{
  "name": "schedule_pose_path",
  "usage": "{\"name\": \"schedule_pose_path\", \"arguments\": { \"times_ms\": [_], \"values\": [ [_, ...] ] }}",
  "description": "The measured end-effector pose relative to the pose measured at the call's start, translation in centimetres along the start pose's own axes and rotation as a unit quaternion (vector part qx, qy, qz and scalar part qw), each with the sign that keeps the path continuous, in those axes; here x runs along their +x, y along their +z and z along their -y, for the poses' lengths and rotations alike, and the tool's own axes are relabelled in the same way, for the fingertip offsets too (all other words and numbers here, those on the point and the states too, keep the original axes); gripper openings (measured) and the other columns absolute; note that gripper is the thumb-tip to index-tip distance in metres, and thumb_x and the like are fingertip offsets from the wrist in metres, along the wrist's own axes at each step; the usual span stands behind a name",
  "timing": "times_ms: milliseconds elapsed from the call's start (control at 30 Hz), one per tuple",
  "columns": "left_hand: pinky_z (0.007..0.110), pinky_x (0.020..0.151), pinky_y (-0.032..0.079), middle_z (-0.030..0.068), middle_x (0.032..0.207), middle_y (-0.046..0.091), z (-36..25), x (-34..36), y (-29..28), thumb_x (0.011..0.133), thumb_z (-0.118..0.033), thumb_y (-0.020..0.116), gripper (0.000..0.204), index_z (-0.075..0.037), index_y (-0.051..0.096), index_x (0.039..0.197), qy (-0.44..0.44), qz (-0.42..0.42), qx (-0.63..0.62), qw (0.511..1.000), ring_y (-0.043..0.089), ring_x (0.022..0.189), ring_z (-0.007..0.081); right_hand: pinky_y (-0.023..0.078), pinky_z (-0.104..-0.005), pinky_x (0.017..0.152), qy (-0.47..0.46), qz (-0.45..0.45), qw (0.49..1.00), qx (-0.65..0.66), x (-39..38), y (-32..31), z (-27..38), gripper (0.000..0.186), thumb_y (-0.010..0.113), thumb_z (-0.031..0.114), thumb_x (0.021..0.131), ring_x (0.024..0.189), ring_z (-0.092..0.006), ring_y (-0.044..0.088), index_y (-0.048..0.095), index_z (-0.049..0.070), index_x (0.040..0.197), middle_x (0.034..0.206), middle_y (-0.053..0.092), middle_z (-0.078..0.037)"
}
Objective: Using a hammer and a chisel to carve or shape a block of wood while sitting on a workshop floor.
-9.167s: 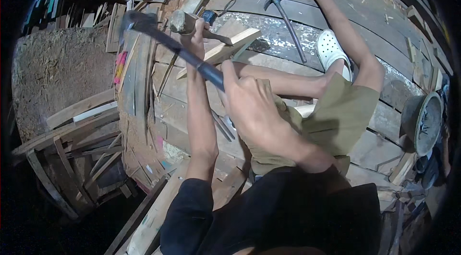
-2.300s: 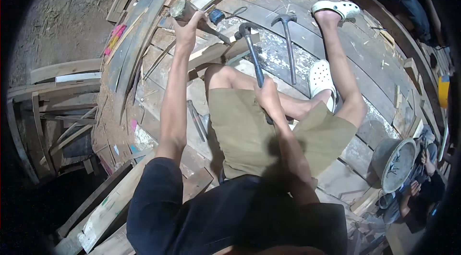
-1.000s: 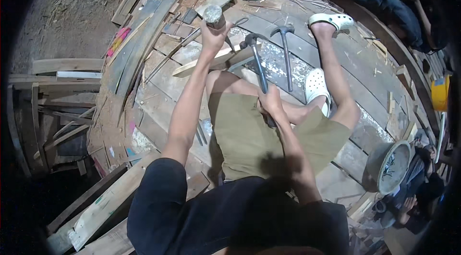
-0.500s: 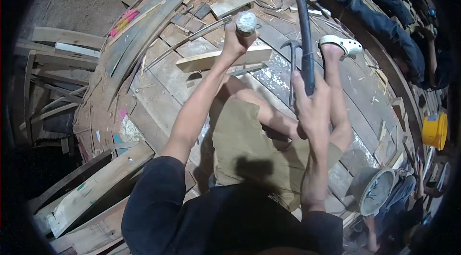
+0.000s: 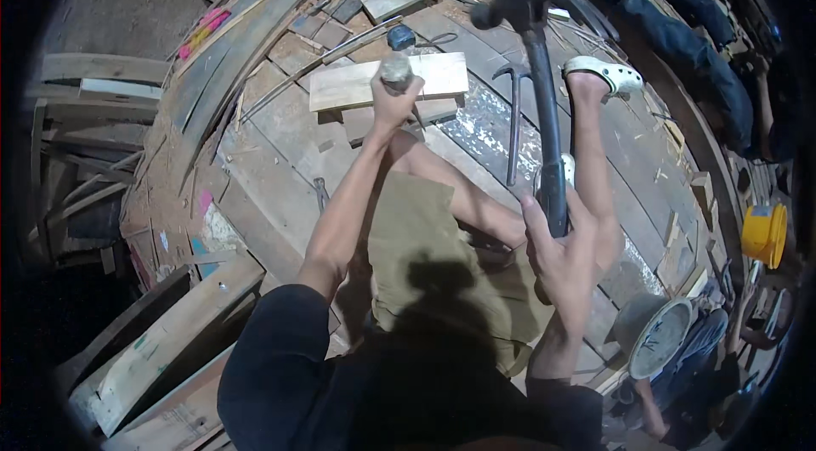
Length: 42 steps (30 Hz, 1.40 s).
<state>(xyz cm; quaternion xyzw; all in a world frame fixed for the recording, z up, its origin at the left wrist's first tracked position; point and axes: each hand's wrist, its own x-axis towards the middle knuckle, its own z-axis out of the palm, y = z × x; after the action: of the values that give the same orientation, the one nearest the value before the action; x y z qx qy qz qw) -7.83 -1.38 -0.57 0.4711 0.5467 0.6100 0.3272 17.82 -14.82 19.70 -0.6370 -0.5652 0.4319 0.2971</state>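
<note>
My left hand (image 5: 394, 102) is closed round a thick-handled tool (image 5: 395, 70) with a pale, worn round end facing up; its lower end is mostly hidden. It stands over a light wooden board (image 5: 340, 85), which lies across smaller wood pieces in front of my bent leg. My right hand (image 5: 563, 251) grips the lower handle of a claw hammer (image 5: 544, 102), whose dark head is raised beyond the hand. A second, thinner hammer (image 5: 515, 124) lies on the planks between the board and my right foot.
A dark blue tool (image 5: 400, 36) sits just past the board. Pliers (image 5: 321, 192) lie near my left forearm. Stacked boards (image 5: 170, 340) fill the left side. A pale bucket (image 5: 654, 336) with nails and a yellow bucket (image 5: 764, 234) stand at right. Another person's legs (image 5: 671, 30) stretch across the upper right.
My left hand has come down and nearer, with the tool now over the board. The board's broad face now shows upward. My right hand and the hammer have moved nearer to me.
</note>
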Motion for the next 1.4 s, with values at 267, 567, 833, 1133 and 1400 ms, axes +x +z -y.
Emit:
{"name": "schedule_pose_path", "arguments": {
  "times_ms": [267,567,833,1133,1400],
  "values": [
    [0.027,0.054,0.043,-0.0008,0.065,0.06,-3.0,4.5,-3.3,0.076,-0.008,0.07,0.011,-0.004,0.061,0.07,0.007,-0.141,-0.034,0.989,0.056,0.057,0.0098,0.043,-0.0318,0.061,0.068,-0.02,0.997,0.015,0.0,1.7,-7.8,0.028,0.062,0.017,0.089,0.065,-0.0129,0.05,0.059,-0.007,0.103,0.07,0.057,-0.011],
    [0.026,0.061,0.049,0.0034,0.076,0.064,-0.6,14.7,-3.0,0.078,-0.022,0.078,0.026,-0.003,0.062,0.084,0.044,0.089,0.019,0.995,0.06,0.067,0.0107,0.036,-0.0267,0.043,0.193,0.047,0.98,0.022,-0.2,4.1,-12.4,0.023,0.063,0.018,0.089,0.049,-0.0104,0.048,0.056,-0.003,0.092,0.059,0.05,-0.002],
    [0.027,0.066,0.05,0.0066,0.083,0.066,2.4,17.0,-1.7,0.077,-0.023,0.078,0.036,-0.001,0.059,0.097,0.0,0.188,0.032,0.982,0.061,0.074,0.0113,0.033,-0.0243,0.033,0.327,0.086,0.938,0.076,0.4,5.0,-11.7,0.02,0.063,0.02,0.091,0.039,-0.0085,0.045,0.055,0.002,0.087,0.054,0.049,0.0],
    [0.028,0.064,0.051,0.0043,0.076,0.064,2.3,17.0,-1.7,0.078,-0.026,0.076,0.032,-0.002,0.06,0.092,0.026,0.159,0.055,0.985,0.06,0.068,0.0112,0.033,-0.0258,0.033,0.309,0.079,0.947,0.043,1.5,5.8,-10.6,0.023,0.061,0.019,0.092,0.039,-0.0084,0.046,0.057,-0.002,0.098,0.053,0.047,0.001],
    [0.027,0.056,0.044,-0.0003,0.069,0.058,2.3,15.6,0.1,0.076,-0.025,0.076,0.028,-0.002,0.059,0.081,0.029,0.109,0.078,0.991,0.052,0.062,0.0085,0.035,-0.0258,0.035,0.315,0.089,0.943,0.059,2.0,6.4,-10.0,0.024,0.06,0.019,0.092,0.04,-0.0099,0.047,0.058,-0.002,0.103,0.054,0.048,0.0]
  ]
}}
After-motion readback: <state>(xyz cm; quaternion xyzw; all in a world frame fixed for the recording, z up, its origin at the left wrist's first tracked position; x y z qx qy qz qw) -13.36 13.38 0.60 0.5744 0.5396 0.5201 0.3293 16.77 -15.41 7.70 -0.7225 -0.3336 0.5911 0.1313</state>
